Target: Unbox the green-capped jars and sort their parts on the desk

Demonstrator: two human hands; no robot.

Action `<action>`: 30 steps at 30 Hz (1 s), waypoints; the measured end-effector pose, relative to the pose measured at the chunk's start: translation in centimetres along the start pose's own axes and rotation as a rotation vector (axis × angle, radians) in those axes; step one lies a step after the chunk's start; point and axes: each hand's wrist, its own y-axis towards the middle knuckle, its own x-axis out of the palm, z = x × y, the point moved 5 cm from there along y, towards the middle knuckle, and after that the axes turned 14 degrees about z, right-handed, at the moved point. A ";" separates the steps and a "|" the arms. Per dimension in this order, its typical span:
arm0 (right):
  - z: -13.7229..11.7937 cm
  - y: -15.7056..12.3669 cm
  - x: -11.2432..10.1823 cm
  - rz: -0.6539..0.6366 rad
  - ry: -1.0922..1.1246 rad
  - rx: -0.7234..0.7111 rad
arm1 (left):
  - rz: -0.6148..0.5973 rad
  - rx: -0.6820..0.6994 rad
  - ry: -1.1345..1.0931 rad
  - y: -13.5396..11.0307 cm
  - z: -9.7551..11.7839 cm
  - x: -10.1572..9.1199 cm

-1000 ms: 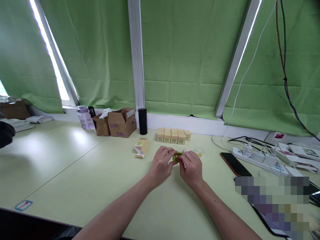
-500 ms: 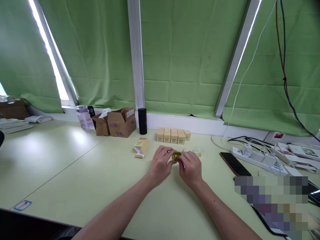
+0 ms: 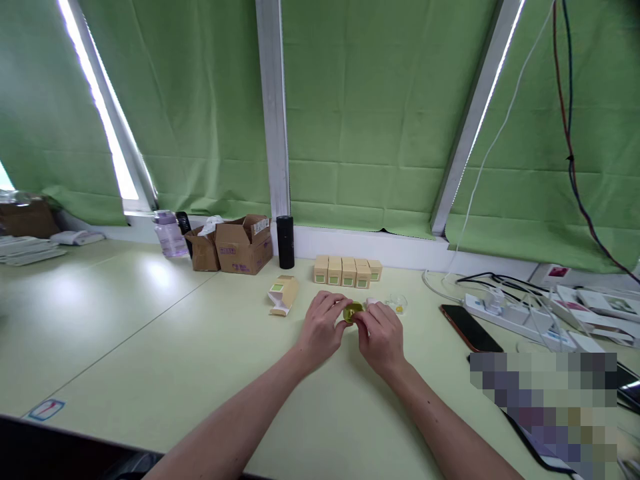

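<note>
Between my two hands is a small round yellow-green piece, its inner side facing me. My left hand pinches its left edge between thumb and fingers. The closed fingers of my right hand grip its right side; the fingertips cover part of it. Just behind my right hand lies a small pale pink thing, partly hidden. Beyond that hand sits a clear, rounded plastic piece with some yellow on it. Left of my hands, an opened tan carton lies on its side.
Several small tan boxes stand in rows behind my hands. Farther left are a black cylinder, cardboard boxes and a purple bottle. At right lie a phone, a power strip and tangled cables.
</note>
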 end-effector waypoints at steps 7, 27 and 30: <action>-0.1 0.1 -0.1 0.005 -0.002 0.008 | 0.001 0.002 0.006 0.0 0.0 0.0; -0.6 0.4 -0.2 0.006 0.008 0.006 | -0.023 -0.041 0.059 -0.4 -1.3 0.2; -0.5 0.6 -0.6 0.030 0.024 0.023 | -0.013 -0.087 0.074 -0.5 -2.3 0.1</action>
